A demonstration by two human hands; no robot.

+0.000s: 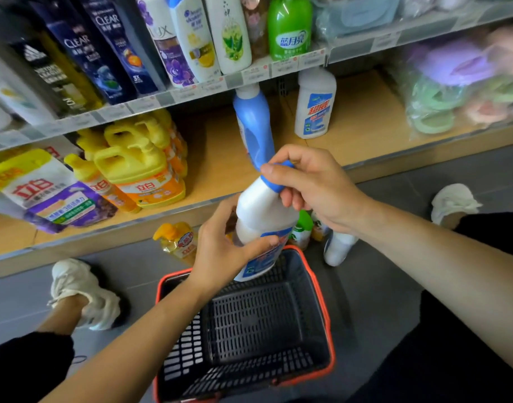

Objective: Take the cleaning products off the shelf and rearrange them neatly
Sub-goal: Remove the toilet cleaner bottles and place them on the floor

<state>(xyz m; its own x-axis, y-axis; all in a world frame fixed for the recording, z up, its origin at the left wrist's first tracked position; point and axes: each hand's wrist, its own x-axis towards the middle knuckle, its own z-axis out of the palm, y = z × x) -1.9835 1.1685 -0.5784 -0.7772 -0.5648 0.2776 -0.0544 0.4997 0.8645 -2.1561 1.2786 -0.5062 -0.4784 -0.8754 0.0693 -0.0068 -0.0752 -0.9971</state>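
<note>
The white bottle (264,212) tilts cap-first toward the shelf (366,126); the right hand (316,184) pinches its blue cap (274,184), and the left hand (220,248) grips its body.

Light wooden lower shelf (366,126) bearing yellow plastic detergent jugs (139,167), blue plastic bottle (254,123), white blue-labelled bottle (315,106), grey floor (374,286) carrying black red-rimmed mesh basket (243,370)

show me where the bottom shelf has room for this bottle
The wooden shelf is bare between the yellow handled detergent jugs and the tall blue plastic bottle, and between the upright white blue-labelled bottle and the bagged pastel sponges. Its left end is crowded.
</note>
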